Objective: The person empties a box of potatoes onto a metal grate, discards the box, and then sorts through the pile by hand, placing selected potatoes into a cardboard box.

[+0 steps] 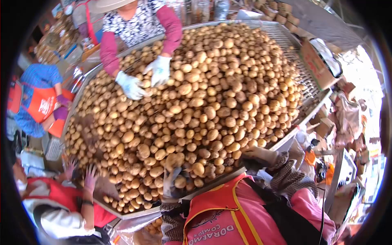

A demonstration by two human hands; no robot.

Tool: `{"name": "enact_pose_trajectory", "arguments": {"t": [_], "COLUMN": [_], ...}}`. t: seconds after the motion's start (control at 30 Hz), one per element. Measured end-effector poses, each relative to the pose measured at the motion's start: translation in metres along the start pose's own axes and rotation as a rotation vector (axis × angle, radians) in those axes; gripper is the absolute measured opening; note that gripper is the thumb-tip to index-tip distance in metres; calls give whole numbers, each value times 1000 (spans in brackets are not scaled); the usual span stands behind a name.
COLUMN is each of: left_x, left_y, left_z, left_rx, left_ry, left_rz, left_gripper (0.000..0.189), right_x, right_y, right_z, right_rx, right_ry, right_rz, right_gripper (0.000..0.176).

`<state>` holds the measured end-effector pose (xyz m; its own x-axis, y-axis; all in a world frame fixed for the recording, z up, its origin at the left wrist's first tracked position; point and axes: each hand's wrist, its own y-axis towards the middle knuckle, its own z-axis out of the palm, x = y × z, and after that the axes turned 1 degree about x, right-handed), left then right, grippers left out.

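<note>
A big heap of potatoes fills the metal-edged sorting table before me. My left hand, in a grey glove with dark fingers, reaches over the near edge into the heap. Its fingers are bent round a large potato, partly hidden among the others. My right hand, also gloved, lies at the near right rim beside the potatoes. Its fingers point left and are in dark shade, so their grip does not show.
Across the table, a co-worker's white-gloved hands touch the potatoes. Another co-worker's purple-gloved hands are at the near left. A person in a red apron stands left. A cardboard box sits at the far right corner.
</note>
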<state>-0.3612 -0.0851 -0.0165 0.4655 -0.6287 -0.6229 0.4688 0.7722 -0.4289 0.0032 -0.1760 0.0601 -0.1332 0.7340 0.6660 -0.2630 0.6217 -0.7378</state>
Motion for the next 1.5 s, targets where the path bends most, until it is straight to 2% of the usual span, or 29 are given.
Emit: {"name": "enact_pose_trajectory", "arguments": {"t": [0.07,0.1,0.13,0.17,0.23,0.3,0.33,0.43,0.5,0.57,0.7,0.73,0.77,0.83,0.87,0.9,0.93,1.0,1.03,1.1,1.17,1.2,1.23,1.27,1.3,1.33,1.43,1.5], "left_x": [-2,-3,-3,-3,0,19,17,13,14,17,21,23,24,23,22,21,14,5,2,5,8,16,14,9,6,8,11,8], "left_y": [-3,-5,-2,1,3,12,13,14,12,11,17,22,26,43,54,64,73,83,85,86,89,87,83,78,73,72,61,54], "left_z": [-12,-20,-21,-20,-16,-20,-10,13,16,12,5,3,2,8,12,15,18,33,39,42,42,34,36,37,37,33,34,37], "left_rx": [-49,-55,-67,-83,-44,34,39,155,173,144,156,89,19,36,56,77,168,141,107,146,233,357,352,484,575,529,324,221], "left_ry": [23,-13,-42,-70,-52,75,17,14,-31,-7,-131,-151,-172,-233,-289,-340,-424,-435,-458,-423,-363,-344,-340,331,1004,877,446,74], "left_rz": [13,-5,-34,-61,-104,-48,-118,-235,-276,-285,-274,-269,-264,-258,-225,-195,-248,-230,-205,-251,-325,-260,-265,33,340,210,-89,-273], "left_gripper": [33,33,33,33,35,38,41,48,51,53,52,51,50,48,47,46,44,43,43,49,61,62,62,60,59,55,46,43], "right_x": [-61,-108,-200,-184,-120,-77,-73,-2,37,98,111,107,100,103,98,93,90,95,91,80,70,68,70,77,53,30,42,65], "right_y": [-59,-79,-89,-100,-109,-70,-41,22,56,72,146,155,164,156,160,162,165,158,159,164,164,154,141,132,144,155,131,115], "right_z": [-38,-49,-95,-88,-55,-46,-43,-33,-39,-32,-42,-45,-44,-29,-25,-21,-20,-11,-3,23,56,70,81,82,77,72,18,-32], "right_rx": [-34,-220,-246,-260,-875,-1046,-1145,-1102,-1067,-991,-1138,-1126,-1151,-1087,-1143,-1124,-1072,-988,-871,-831,-776,-737,-678,-413,-498,-615,-758,-1187], "right_ry": [28,16,-796,-796,-1263,-368,-448,-891,-999,-942,-1025,-926,-930,-917,-905,-851,-755,-561,-254,-234,-473,-798,-1118,-1165,-1334,-1501,-817,-958], "right_rz": [93,263,281,282,479,100,-171,-439,-440,-28,-31,-36,-181,-259,-470,-540,-594,-634,-756,-891,-845,-755,-652,-379,-505,-624,-549,-575], "right_gripper": [43,38,32,32,35,35,35,41,48,47,37,38,41,37,36,30,30,29,31,27,37,41,46,59,59,58,49,46]}}
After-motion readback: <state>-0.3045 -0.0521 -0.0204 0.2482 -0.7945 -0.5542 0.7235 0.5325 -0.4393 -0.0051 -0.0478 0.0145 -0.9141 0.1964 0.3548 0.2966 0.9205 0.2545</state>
